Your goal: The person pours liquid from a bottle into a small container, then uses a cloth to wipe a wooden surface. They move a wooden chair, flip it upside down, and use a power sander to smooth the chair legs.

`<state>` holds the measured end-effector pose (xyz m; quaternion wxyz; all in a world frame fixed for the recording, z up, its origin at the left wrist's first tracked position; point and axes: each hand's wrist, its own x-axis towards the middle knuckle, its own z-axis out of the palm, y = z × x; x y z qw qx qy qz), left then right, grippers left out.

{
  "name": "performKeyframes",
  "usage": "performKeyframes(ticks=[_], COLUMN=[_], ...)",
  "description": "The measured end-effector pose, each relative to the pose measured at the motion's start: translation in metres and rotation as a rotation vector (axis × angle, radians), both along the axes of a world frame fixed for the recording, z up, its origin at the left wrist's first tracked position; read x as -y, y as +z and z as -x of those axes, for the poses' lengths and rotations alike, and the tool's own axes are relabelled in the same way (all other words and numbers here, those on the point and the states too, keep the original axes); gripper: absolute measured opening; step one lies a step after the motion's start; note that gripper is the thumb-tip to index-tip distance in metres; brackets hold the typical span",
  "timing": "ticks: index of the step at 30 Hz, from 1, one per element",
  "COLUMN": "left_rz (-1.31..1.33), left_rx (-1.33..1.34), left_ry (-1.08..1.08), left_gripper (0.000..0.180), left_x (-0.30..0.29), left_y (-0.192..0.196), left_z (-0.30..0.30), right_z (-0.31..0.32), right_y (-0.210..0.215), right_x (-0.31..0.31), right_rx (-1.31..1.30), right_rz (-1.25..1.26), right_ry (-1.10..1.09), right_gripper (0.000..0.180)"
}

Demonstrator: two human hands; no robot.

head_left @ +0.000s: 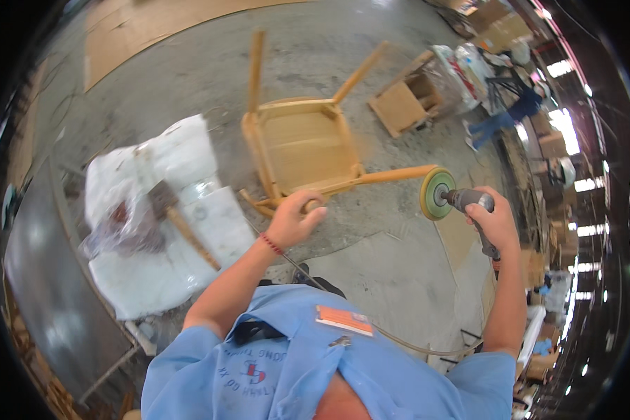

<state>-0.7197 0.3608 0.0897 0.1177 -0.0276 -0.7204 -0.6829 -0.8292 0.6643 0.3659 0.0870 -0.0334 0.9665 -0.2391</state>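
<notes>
A wooden chair [304, 143] lies tipped over in front of me, with the underside of its seat and its legs showing. My left hand [297, 218] is closed round the near end of a chair leg, just left of my body's middle. In my right hand [495, 220] is a handheld rotary sander [472, 199], gripped by its dark body. Its round yellow-green disc [439, 192] stands at the tip of the chair leg [399, 173] that points right. Whether disc and wood touch, I cannot tell.
Left of the chair, a wooden-handled hammer [192, 238] and a clear plastic bag [129, 227] lie on white padding [147, 280]. A hose [413, 345] runs near my body. An open carton [406, 105] stands beyond the chair; another person [504, 115] is farther right.
</notes>
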Motion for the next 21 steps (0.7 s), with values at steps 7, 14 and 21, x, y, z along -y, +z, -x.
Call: performKeyframes(ticks=[7,14,21], left_rz=[0.435,0.331,0.241], left_rx=[0.027,0.106,0.147], left_ry=[0.127,-0.179,-0.213], left_gripper=[0.017,0.034,0.05], left_x=[-0.01,-0.158,-0.255], left_y=[0.042,0.048,-0.012], left_z=[0.02,0.145,0.254], right_z=[0.03,0.124,0.185], right_y=[0.012,-0.031,-0.038], right_x=[-0.129,-0.153,-0.121], right_rx=[-0.025,0.062,0.253], right_rz=[0.08,-0.061,-0.133], right_ry=[-0.192,0.176,0.435], right_gripper=[0.029,0.046,0.049])
